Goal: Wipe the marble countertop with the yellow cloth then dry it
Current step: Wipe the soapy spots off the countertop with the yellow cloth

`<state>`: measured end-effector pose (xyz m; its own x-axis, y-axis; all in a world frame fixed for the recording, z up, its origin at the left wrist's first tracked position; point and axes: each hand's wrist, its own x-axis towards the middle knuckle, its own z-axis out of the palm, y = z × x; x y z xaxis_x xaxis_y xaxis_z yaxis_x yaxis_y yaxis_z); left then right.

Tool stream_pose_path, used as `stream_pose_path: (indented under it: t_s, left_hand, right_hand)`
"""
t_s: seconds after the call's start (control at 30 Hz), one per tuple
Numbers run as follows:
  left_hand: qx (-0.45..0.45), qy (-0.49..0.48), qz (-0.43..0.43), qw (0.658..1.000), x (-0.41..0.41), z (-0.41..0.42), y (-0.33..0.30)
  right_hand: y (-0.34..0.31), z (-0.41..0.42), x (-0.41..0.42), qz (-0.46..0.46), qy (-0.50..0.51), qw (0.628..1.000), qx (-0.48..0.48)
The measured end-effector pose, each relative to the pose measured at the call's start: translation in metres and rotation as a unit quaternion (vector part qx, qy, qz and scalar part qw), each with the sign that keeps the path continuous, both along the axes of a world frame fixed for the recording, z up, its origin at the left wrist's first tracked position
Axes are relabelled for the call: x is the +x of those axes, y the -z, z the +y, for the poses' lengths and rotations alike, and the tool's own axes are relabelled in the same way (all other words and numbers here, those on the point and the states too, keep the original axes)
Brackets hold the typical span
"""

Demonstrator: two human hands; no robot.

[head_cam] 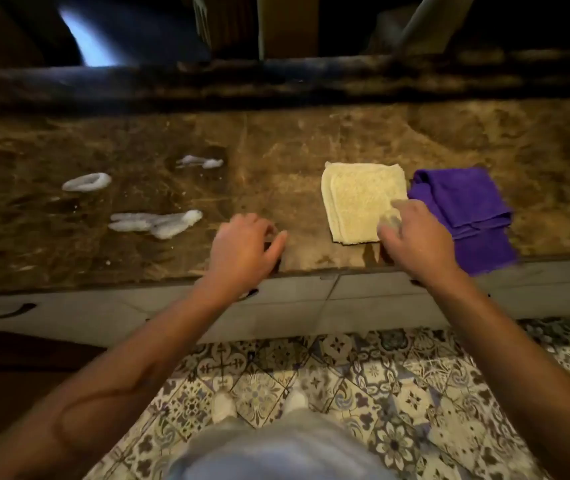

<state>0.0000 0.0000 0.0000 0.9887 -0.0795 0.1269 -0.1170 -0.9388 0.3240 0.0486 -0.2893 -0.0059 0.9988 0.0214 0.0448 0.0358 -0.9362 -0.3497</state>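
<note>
A folded yellow cloth [356,195] lies flat on the brown marble countertop [276,150], right of centre. My right hand [415,237] hovers over the cloth's near right corner with its fingers loosely curled and blurred; whether it touches the cloth is unclear. My left hand [245,244] is over the counter's front edge, to the left of the cloth, fingers relaxed and holding nothing. Three smears of white foam sit on the left part of the counter: one at the far side [200,162], one further left [86,182], one nearer me [159,224].
A folded purple cloth [463,209] lies right next to the yellow one and hangs over the counter's front edge. A dark raised ledge [276,81] runs along the back. Grey drawer fronts [69,306] sit below the counter, with patterned floor tiles [345,375] underneath.
</note>
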Motion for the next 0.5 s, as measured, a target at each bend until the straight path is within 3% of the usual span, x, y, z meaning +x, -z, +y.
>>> stream_pose_path:
  t_s: [0.2, 0.4, 0.5]
  left_hand:
    - [0.085, -0.046, 0.134, 0.986, 0.098, -0.055, 0.003]
    - [0.163, -0.059, 0.168, 0.97, 0.136, -0.088, 0.021]
    - [0.144, -0.056, 0.162, 0.975, 0.133, -0.101, 0.027]
  right_hand:
    - [0.006, 0.008, 0.061, 0.058, 0.114, 0.989, -0.078]
    - [0.01, 0.02, 0.086, 0.084, 0.163, 0.975, -0.127]
    - [0.013, 0.018, 0.091, 0.1, 0.162, 0.978, -0.085]
